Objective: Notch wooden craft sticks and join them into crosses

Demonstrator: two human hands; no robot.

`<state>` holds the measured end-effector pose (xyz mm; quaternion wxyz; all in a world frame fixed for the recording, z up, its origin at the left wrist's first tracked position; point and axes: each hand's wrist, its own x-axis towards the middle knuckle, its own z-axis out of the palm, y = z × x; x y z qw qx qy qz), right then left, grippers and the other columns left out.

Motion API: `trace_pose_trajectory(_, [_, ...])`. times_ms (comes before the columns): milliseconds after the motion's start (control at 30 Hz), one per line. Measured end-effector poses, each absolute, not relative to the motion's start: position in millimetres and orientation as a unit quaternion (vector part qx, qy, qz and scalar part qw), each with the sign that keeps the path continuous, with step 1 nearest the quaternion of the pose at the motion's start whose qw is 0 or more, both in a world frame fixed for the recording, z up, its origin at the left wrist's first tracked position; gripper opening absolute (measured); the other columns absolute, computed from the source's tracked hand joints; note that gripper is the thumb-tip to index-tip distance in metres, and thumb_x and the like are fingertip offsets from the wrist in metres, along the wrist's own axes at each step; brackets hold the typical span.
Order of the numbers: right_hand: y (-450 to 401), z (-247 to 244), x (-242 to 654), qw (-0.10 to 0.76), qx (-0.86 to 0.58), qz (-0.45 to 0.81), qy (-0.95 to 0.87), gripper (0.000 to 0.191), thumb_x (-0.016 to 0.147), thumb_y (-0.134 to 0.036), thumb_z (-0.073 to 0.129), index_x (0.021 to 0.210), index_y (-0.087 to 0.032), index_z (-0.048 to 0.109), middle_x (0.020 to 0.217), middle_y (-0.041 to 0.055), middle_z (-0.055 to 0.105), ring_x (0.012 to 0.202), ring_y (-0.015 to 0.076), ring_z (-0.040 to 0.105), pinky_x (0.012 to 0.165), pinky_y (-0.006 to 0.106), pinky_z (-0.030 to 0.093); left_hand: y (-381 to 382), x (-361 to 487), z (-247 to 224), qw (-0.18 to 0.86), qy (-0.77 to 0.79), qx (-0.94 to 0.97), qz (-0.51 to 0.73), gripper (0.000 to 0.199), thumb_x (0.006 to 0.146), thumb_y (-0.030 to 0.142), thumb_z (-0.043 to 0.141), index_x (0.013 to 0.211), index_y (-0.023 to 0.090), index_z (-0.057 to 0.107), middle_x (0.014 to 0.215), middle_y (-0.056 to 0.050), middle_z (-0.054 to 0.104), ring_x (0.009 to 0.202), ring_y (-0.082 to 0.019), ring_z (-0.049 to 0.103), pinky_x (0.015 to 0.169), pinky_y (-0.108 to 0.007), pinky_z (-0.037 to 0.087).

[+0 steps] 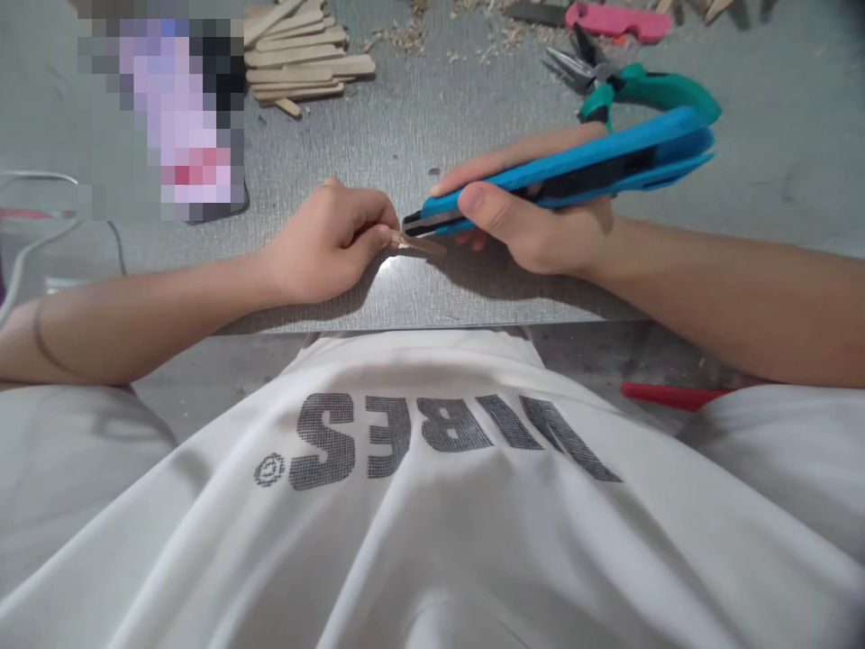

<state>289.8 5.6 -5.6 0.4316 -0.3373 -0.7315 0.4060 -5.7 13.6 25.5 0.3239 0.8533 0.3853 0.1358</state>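
Between the thumb and bent fingers of my left hand (331,239) is a small wooden craft stick (425,244), its free end pointing right just above the table. My right hand (533,221) is wrapped round a blue utility knife (595,158) with black parts. The knife's tip lies right at the stick beside my left fingertips; whether the blade touches the wood I cannot tell. Behind my right hand lie pliers (608,81) with teal handles, jaws toward the upper left.
A pile of craft sticks (304,54) lies at the back, with wood shavings (405,34) beside it. A pink-handled knife (618,20) rests at the back right. A blurred-out phone-like object (182,117) and a white cable (40,239) are on the left. The table's front edge (432,326) is close to my body.
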Motion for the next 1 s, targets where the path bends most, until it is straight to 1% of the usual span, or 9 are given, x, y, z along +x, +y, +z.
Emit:
trace_pose_trajectory(100, [7.5, -8.8, 288.2, 0.433, -0.350, 0.451, -0.698, 0.041, 0.111, -0.081, 0.089, 0.115, -0.042, 0.100, 0.093, -0.0017, 0.093, 0.064, 0.0198, 0.079, 0.056, 0.033, 0.068, 12.6, -6.6, 25.9, 0.327, 0.395, 0.846, 0.147, 0.022, 0.112, 0.038, 0.061, 0.101, 0.029, 0.078, 0.091, -0.005, 0.086, 0.089, -0.029, 0.080, 0.091, -0.050, 0.062])
trace_pose_trajectory(200, [11.3, -11.4, 286.9, 0.433, -0.357, 0.478, -0.676, 0.047, 0.108, -0.087, 0.090, 0.113, -0.041, 0.098, 0.093, -0.0015, 0.093, 0.069, 0.0224, 0.082, 0.056, 0.034, 0.069, 10.5, -7.4, 26.5, 0.323, 0.403, 0.842, 0.152, 0.026, 0.117, 0.037, 0.060, 0.109, 0.027, 0.083, 0.097, -0.006, 0.089, 0.091, -0.028, 0.080, 0.090, -0.049, 0.063])
trace_pose_trajectory(267, [15.5, -14.2, 285.5, 0.443, -0.351, 0.490, -0.664, 0.050, 0.104, -0.088, 0.093, 0.112, -0.039, 0.097, 0.086, -0.0017, 0.090, 0.065, 0.0220, 0.080, 0.054, 0.033, 0.065, 9.2, -8.0, 26.9, 0.323, 0.403, 0.842, 0.157, 0.028, 0.119, 0.036, 0.059, 0.112, 0.027, 0.085, 0.101, -0.007, 0.090, 0.094, -0.028, 0.080, 0.093, -0.049, 0.064])
trace_pose_trajectory(367, [22.6, -18.6, 282.0, 0.463, -0.345, 0.511, -0.637, 0.053, 0.096, -0.088, 0.100, 0.107, -0.037, 0.097, 0.078, -0.0019, 0.087, 0.054, 0.0185, 0.070, 0.047, 0.032, 0.059, 8.4, -7.9, 27.5, 0.319, 0.404, 0.842, 0.160, 0.029, 0.119, 0.036, 0.058, 0.112, 0.027, 0.084, 0.104, -0.007, 0.090, 0.095, -0.029, 0.081, 0.093, -0.049, 0.063])
trace_pose_trajectory(433, [25.1, -19.4, 279.2, 0.470, -0.341, 0.525, -0.622, 0.056, 0.089, -0.088, 0.106, 0.103, -0.034, 0.097, 0.074, -0.0016, 0.086, 0.047, 0.0161, 0.063, 0.040, 0.030, 0.054, 8.9, -6.9, 28.1, 0.313, 0.404, 0.845, 0.158, 0.029, 0.118, 0.037, 0.057, 0.112, 0.027, 0.084, 0.102, -0.006, 0.090, 0.092, -0.028, 0.079, 0.090, -0.048, 0.061])
trace_pose_trajectory(533, [22.5, -15.3, 275.7, 0.471, -0.341, 0.541, -0.608, 0.059, 0.089, -0.087, 0.107, 0.100, -0.030, 0.097, 0.073, -0.0002, 0.086, 0.044, 0.0137, 0.061, 0.037, 0.027, 0.051, 10.0, -4.4, 29.6, 0.304, 0.407, 0.849, 0.146, 0.029, 0.118, 0.042, 0.058, 0.110, 0.028, 0.082, 0.097, -0.006, 0.088, 0.089, -0.027, 0.076, 0.092, -0.049, 0.061])
trace_pose_trajectory(667, [14.5, -6.6, 275.1, 0.480, -0.335, 0.544, -0.601, 0.053, 0.096, -0.078, 0.109, 0.100, -0.026, 0.097, 0.073, 0.0006, 0.086, 0.047, 0.0130, 0.064, 0.040, 0.025, 0.055, 9.6, -2.3, 30.6, 0.300, 0.423, 0.840, 0.160, 0.029, 0.117, 0.042, 0.055, 0.108, 0.028, 0.078, 0.104, -0.009, 0.089, 0.094, -0.029, 0.078, 0.094, -0.051, 0.060])
trace_pose_trajectory(800, [10.4, -2.2, 276.3, 0.525, -0.328, 0.531, -0.579, 0.034, 0.100, -0.059, 0.109, 0.095, -0.028, 0.099, 0.073, -0.0010, 0.086, 0.049, 0.0122, 0.067, 0.043, 0.024, 0.054, 8.9, -5.4, 28.5, 0.310, 0.418, 0.835, 0.175, 0.028, 0.120, 0.042, 0.055, 0.109, 0.029, 0.077, 0.103, -0.008, 0.088, 0.096, -0.029, 0.079, 0.092, -0.049, 0.061])
trace_pose_trajectory(1000, [4.9, 0.6, 273.5, 0.557, -0.338, 0.501, -0.570, 0.028, 0.100, -0.056, 0.110, 0.094, -0.030, 0.101, 0.077, -0.0019, 0.088, 0.050, 0.0107, 0.067, 0.044, 0.022, 0.054, 11.7, -11.0, 24.4, 0.337, 0.406, 0.828, 0.189, 0.030, 0.124, 0.045, 0.057, 0.112, 0.031, 0.080, 0.105, -0.006, 0.090, 0.104, -0.028, 0.084, 0.093, -0.047, 0.066])
